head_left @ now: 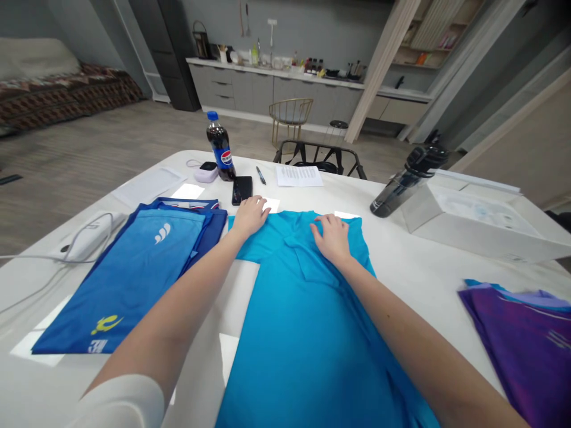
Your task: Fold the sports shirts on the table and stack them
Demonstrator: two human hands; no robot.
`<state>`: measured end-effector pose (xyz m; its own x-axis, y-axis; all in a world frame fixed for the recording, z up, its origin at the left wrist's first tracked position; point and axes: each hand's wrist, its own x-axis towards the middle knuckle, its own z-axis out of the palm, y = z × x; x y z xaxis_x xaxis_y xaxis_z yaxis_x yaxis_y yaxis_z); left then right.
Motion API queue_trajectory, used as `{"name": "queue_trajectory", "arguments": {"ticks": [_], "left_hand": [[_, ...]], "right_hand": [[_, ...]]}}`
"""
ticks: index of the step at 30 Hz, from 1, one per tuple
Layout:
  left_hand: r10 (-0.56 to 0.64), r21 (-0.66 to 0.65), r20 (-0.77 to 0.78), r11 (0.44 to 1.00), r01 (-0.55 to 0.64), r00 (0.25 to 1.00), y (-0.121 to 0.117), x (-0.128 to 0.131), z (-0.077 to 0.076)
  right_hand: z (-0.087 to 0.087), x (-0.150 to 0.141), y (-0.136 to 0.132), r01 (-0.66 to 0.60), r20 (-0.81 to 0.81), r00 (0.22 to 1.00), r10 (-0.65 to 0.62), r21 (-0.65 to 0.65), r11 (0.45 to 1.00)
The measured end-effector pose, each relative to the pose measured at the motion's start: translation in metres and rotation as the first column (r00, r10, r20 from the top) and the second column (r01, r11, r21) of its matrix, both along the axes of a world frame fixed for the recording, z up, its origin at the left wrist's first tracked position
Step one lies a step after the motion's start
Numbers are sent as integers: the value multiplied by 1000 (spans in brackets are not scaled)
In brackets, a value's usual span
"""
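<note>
A turquoise polo shirt (303, 321) lies spread on the white table (410, 261) straight in front of me, collar at the far end. My left hand (250, 217) rests flat on its far left shoulder, fingers stretched out. My right hand (332, 236) lies on the collar area, fingers extended and pressing the cloth. Neither hand grips anything. A folded blue jersey (134, 279) with a white logo lies to the left of the shirt. A purple garment (526, 339) sits at the right edge.
Beyond the shirt are a black phone (242, 190), a cola bottle (220, 147), a pen (261, 175), a printed sheet (298, 175) and a small white device (206, 172). A dark flask (408, 178) leans on a white box (477, 223). A white handheld appliance (87, 238) with a cord lies far left.
</note>
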<state>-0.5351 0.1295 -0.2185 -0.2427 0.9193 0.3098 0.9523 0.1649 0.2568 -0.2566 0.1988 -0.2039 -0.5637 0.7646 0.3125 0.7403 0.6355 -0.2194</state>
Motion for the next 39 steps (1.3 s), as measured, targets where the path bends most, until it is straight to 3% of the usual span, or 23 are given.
{"name": "queue_trajectory", "arguments": {"ticks": [3,7,10,12,14,15,17,19,21,22,23,24,25,27,28,29,30,32,33,36,39], "left_hand": [[42,-70,9,997,-42,999,-24,-1,2],[149,-63,-42,987,-151,988,-55,-11,3],[212,-95,-60,971,-217,975,-69,-20,8],[208,-141,34,969,-201,978,-72,-22,18],[132,-149,258,984,-95,957,-69,-14,33],[66,-123,403,992,-18,913,-65,-5,42],[-68,-28,691,992,122,720,-53,23,61],[-137,56,897,978,199,421,-39,58,76],[-128,91,984,961,262,127,-26,90,83],[-108,96,994,952,292,27,-21,103,82],[-91,93,996,945,314,-20,-17,111,78],[-82,78,997,945,317,-2,-14,117,72],[-88,58,993,951,302,85,-12,119,64],[-134,37,898,972,232,419,-9,118,46],[-155,39,781,979,200,605,-8,117,37],[-169,39,632,982,187,756,-6,116,30],[-178,27,481,982,188,858,-3,116,24],[-180,-42,249,980,196,952,5,118,16],[-175,-88,175,977,193,969,9,120,15],[-146,-185,75,970,157,986,21,124,13],[-110,-188,84,974,124,990,26,120,10]], "right_hand": [[2,-53,-3,-145,29,989,148,-95,985],[1,-113,0,-123,135,980,147,-167,978],[2,-132,4,-171,177,964,198,-159,972],[4,-133,8,-197,147,965,219,-151,969],[6,-126,14,-211,46,974,221,-161,964],[7,-120,18,-219,-28,976,217,-179,959],[9,-104,27,-237,-197,962,191,-246,940],[11,-83,38,-280,-361,921,145,-354,892],[14,-58,46,-312,-496,867,42,-474,823],[16,-43,48,-310,-541,840,-34,-531,789],[18,-28,49,-292,-559,820,-121,-591,752],[19,-12,49,-259,-545,812,-208,-656,709],[20,3,47,-217,-503,818,-279,-719,661],[20,29,41,-129,-374,870,-322,-803,582],[19,40,37,-81,-306,905,-294,-805,588],[18,49,33,-30,-245,936,-252,-770,637],[16,55,29,13,-191,960,-206,-702,712],[11,61,21,67,-90,987,-136,-536,842],[9,62,17,74,-56,992,-113,-475,877],[3,58,5,36,-31,998,-52,-389,921],[0,54,-7,6,-23,1000,-14,-300,954]]}}
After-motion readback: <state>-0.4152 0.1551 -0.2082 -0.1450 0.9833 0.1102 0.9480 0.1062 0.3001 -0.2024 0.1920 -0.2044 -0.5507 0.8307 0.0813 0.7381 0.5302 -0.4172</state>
